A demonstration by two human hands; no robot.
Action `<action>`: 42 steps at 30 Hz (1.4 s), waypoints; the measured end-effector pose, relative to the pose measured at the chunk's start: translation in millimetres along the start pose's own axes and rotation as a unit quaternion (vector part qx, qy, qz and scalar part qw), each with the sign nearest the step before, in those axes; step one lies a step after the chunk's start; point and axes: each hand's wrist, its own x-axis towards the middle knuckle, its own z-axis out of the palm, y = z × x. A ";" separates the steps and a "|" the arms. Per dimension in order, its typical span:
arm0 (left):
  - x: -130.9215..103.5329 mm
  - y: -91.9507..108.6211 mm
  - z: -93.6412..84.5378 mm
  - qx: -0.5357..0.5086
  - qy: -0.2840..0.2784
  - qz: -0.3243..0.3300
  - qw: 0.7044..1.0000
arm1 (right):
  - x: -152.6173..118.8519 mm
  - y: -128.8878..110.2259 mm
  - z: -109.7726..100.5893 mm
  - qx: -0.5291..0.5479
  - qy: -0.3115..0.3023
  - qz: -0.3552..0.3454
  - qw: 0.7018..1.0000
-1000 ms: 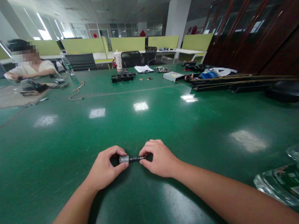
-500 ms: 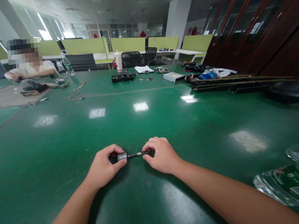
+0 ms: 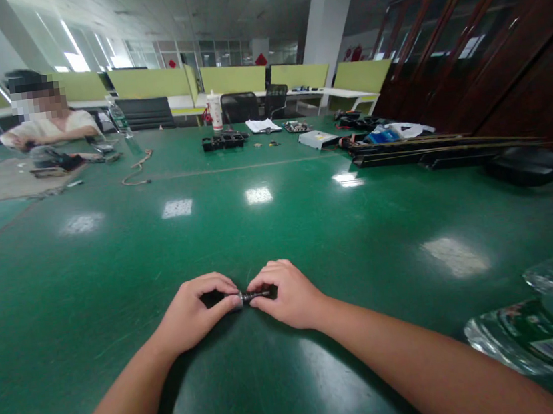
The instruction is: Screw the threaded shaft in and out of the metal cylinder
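The part (image 3: 251, 297) is a small, slim metal assembly, in line with the width of the frame and roughly level. Its left end is a grey cylinder, of which only a narrow portion is exposed. To the right of the cylinder is a dark, ribbed section with bright glints, narrower than the grey end. A thin, dark rod extends from the ribbed section to the right. Fine detail of the ribs is too small to resolve. The part is located at lower centre of the frame, above or on the green worktop (image 3: 239, 232); contact with the surface cannot be determined. The left hand (image 3: 193, 314) is at the left end of the part, thumb and fingers curved into a ring, with the tips closed on the grey cylinder and covering most of it. The right hand (image 3: 290, 296) is at the opposite side, thumb and forefinger pinched on the ribbed section; the rod passes between them into the hollow of the hand. The fingertips of the two hands are near each other, with a short exposed length of the part between them. Clear bottles (image 3: 539, 336) lie at the lower right edge, well apart from the part.
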 end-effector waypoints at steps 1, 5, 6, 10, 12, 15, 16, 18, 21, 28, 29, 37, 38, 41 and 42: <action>0.1 -0.2 -0.2 0.003 0.001 -0.008 1.000 | 0.0 0.0 -0.1 0.000 0.000 -0.002 1.000; -0.1 -1.1 -0.3 0.037 0.007 -0.049 0.998 | 0.0 -0.4 -0.6 0.000 -0.004 -0.005 1.000; -0.1 -1.2 -0.2 0.043 0.005 -0.053 0.998 | -0.1 -0.6 -0.9 -0.001 -0.005 -0.006 1.000; 0.0 -0.8 -0.1 0.050 -0.004 -0.046 0.998 | -0.8 -0.9 -1.8 -0.012 -0.020 -0.013 1.000; 0.0 -0.1 -0.3 0.049 -0.005 -0.045 0.998 | -1.2 -0.6 -1.8 -0.018 -0.026 -0.018 0.999; 0.1 0.9 -0.5 0.049 -0.002 -0.040 0.998 | -1.3 0.2 -1.4 -0.026 -0.029 -0.024 0.999; 0.1 1.0 -0.6 0.049 0.000 -0.038 0.998 | -1.3 0.3 -1.2 -0.028 -0.031 -0.024 0.999; 0.4 1.1 -0.6 0.052 0.003 -0.033 0.998 | -1.1 0.4 -1.0 -0.030 -0.035 -0.022 0.999; 0.6 0.6 -0.3 0.053 0.004 -0.030 0.998 | -0.8 0.3 -1.0 -0.027 -0.035 -0.019 0.999; -0.1 -0.7 0.4 0.049 0.001 -0.035 0.998 | -1.0 -0.9 -2.6 -0.023 -0.035 -0.019 0.999; 0.0 -0.6 0.4 0.049 0.002 -0.035 0.998 | -1.1 -1.1 -2.8 -0.024 -0.036 -0.018 0.999; 0.1 0.7 0.9 0.051 0.007 -0.033 0.998 | -1.0 -1.3 -3.3 -0.025 -0.036 -0.014 0.999; 0.0 0.5 1.1 0.051 0.008 -0.034 0.998 | -1.0 -1.2 -3.2 -0.025 -0.034 -0.013 0.999; -0.3 -0.4 1.5 0.050 0.008 -0.036 0.998 | -0.9 -1.1 -3.0 -0.025 -0.026 -0.006 0.999; -0.4 -0.7 1.5 0.049 0.008 -0.037 0.998 | -1.0 -1.2 -3.0 -0.024 -0.024 -0.005 0.999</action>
